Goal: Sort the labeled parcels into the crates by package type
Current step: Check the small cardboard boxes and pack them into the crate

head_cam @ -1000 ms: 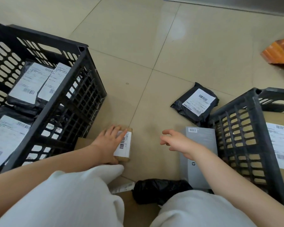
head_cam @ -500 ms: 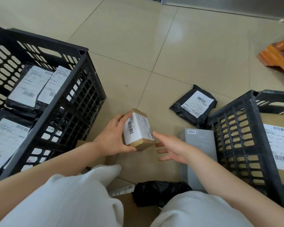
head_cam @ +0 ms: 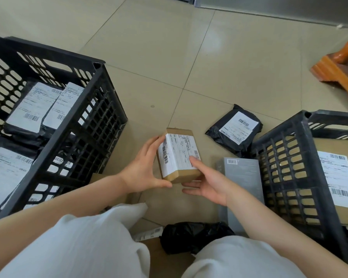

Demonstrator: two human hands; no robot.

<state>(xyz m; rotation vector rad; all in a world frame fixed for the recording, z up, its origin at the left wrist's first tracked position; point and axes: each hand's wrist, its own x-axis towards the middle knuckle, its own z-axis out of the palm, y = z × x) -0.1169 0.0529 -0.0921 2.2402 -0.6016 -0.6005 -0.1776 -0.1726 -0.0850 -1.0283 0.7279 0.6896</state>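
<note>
Small cardboard box held up over floor between both crates. Left hand fingers wrapped round its left side; right hand thumb on label, fingers underneath. Black bags in left crate, boxes in right crate.

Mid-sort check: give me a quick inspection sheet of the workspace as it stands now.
Surface: beige tiled floor.
Job's things: small cardboard box held up; left crate holds black bags; right crate holds a big box; black bag and grey box on floor.
Clutter: crumpled black plastic between the knees.
Grippers: left hand grips the box; right hand pinches it.
Cables: nothing seen.
Surroundings: wooden furniture.
</note>
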